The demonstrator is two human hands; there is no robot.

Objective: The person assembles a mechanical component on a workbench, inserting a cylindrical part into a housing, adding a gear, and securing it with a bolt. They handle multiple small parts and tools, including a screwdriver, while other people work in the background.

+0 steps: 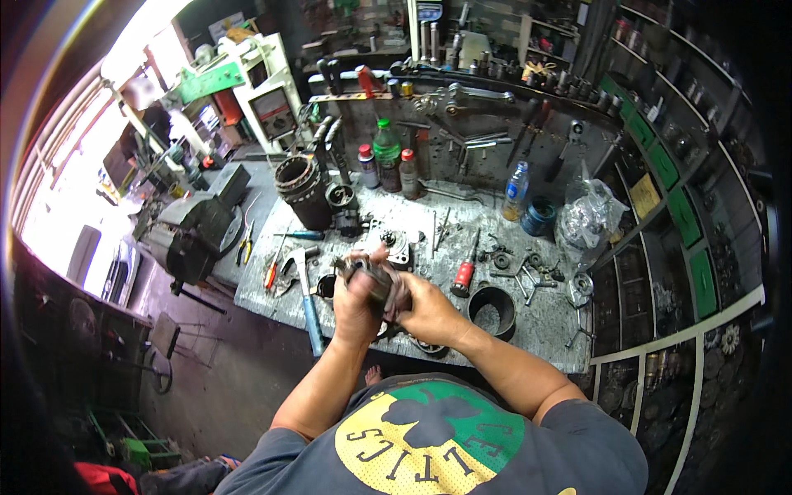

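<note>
Over the front of the workbench (536, 330), my two hands meet around a dark, greasy metal part (369, 283) whose exact kind I cannot make out. My left hand (355, 312) is closed about its left side. A dark rag (397, 299) is bunched against the part, and my right hand (429, 309) grips it from the right. Just left of my hands lies a hammer (310, 309) with a blue handle. A light metal housing (400, 247) sits behind them. To the right are a red-handled screwdriver (464, 272) and a dark open metal ring (505, 320).
A dark cylindrical housing (305, 206) and several bottles (385, 153) stand along the back. At right sit a water bottle (516, 194), a plastic bag of parts (587, 216) and a gear puller (528, 276). A bench vise (194, 235) is at left; shelving (701, 285) borders the right.
</note>
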